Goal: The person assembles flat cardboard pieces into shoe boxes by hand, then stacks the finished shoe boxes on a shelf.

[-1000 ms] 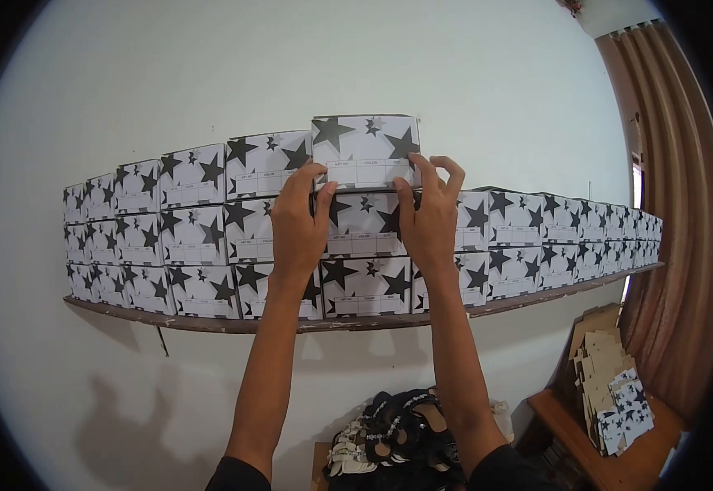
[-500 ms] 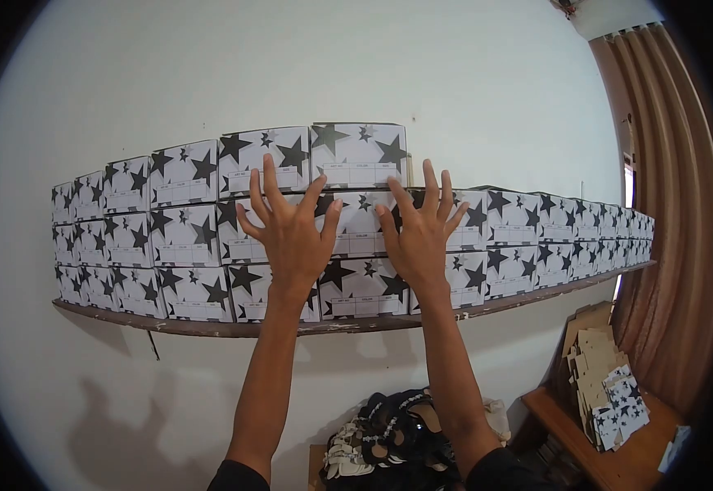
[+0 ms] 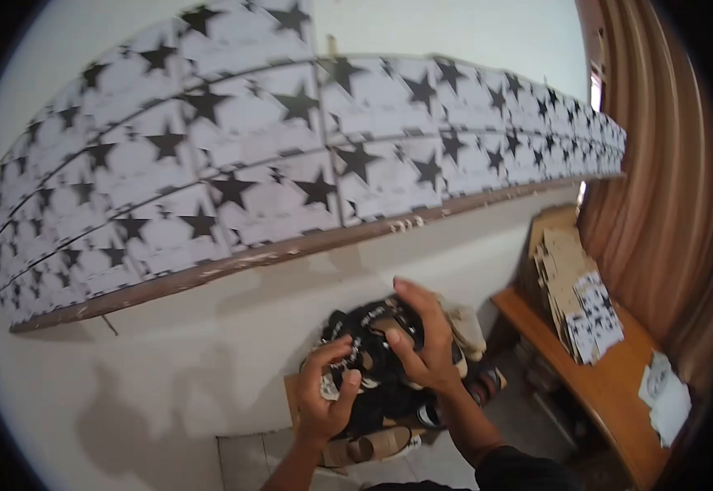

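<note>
Both hands are lowered in front of a pile of black sandals (image 3: 373, 327) with shiny trim. My left hand (image 3: 328, 393) has its fingers curved and apart, with nothing between them. To its right, my right hand (image 3: 428, 340) is also spread and empty, overlapping the pile in view. Above them, star-printed white boxes (image 3: 266, 196) stand stacked in rows on a long wall shelf (image 3: 242, 260). Neither hand touches the boxes.
A wooden table (image 3: 610, 401) at the right holds flattened cardboard pieces (image 3: 573, 286) and a pale plastic bag (image 3: 666, 401). A brown curtain (image 3: 659, 188) hangs behind it. Tan sandals (image 3: 373, 446) lie low in the middle.
Both hands have come down from in front of the boxes to in front of the sandal pile. The view has tilted down and to the right, bringing more of the table into sight.
</note>
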Available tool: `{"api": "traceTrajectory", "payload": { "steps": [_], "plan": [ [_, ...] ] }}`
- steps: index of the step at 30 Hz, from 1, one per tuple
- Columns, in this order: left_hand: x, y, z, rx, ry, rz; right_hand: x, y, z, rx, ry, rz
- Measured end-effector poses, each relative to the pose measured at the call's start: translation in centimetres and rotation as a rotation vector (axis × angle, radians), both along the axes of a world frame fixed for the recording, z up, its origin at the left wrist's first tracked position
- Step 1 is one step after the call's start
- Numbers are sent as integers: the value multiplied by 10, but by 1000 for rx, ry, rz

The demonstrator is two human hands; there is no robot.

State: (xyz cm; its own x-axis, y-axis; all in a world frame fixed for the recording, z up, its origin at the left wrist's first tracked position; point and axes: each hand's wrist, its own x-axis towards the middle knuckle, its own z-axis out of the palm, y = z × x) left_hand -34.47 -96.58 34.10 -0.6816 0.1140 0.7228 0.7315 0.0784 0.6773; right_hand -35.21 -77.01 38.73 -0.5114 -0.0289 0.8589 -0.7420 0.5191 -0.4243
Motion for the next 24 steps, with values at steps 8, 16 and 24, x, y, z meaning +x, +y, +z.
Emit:
{"api": "traceTrajectory", "payload": {
  "steps": [8, 16, 24],
  "plan": [
    [25, 128, -166, -50, -752, -402, 100, 107, -214, -417, -659, -304],
    [111, 299, -216, -128, -896, -675, 257, 236, -274, -625, -669, -595],
    [195, 451, -211, -207, -871, -861, 355, 340, -277, -678, -595, -776]
  ]
}}
